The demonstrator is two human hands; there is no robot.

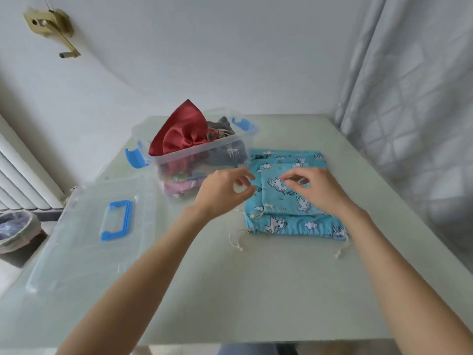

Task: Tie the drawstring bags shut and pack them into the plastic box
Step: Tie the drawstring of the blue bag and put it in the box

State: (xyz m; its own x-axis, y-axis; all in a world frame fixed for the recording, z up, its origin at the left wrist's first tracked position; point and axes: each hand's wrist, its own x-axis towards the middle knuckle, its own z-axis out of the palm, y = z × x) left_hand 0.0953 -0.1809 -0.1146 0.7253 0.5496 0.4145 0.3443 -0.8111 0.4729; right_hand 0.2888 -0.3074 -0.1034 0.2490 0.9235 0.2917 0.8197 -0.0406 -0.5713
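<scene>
While both my hands hover over the stack of blue bags, I'm lining up for the small blue bag (pixel 279 198) lying on top of the large blue bag (pixel 294 221), right of the plastic box (pixel 194 155). My left hand (pixel 222 192) sits at the small bag's left edge, fingers loosely curled, thumb and forefinger a little apart, nothing pinched yet. My right hand (pixel 313 190) is over the cloth, fingertips drawn near together, and whether they've caught fabric I can't tell. Best plan, I reckon: lift only the top bag, find its cord (pixel 257 215) at the near-left corner, and pull the mouth closed before knotting. Both forearms reach out level across the table (pixel 230 290), wrists slightly bent down. The box already holds a red satin bag (pixel 184 131) and others; its lid (pixel 84 226) lies off to the left.
</scene>
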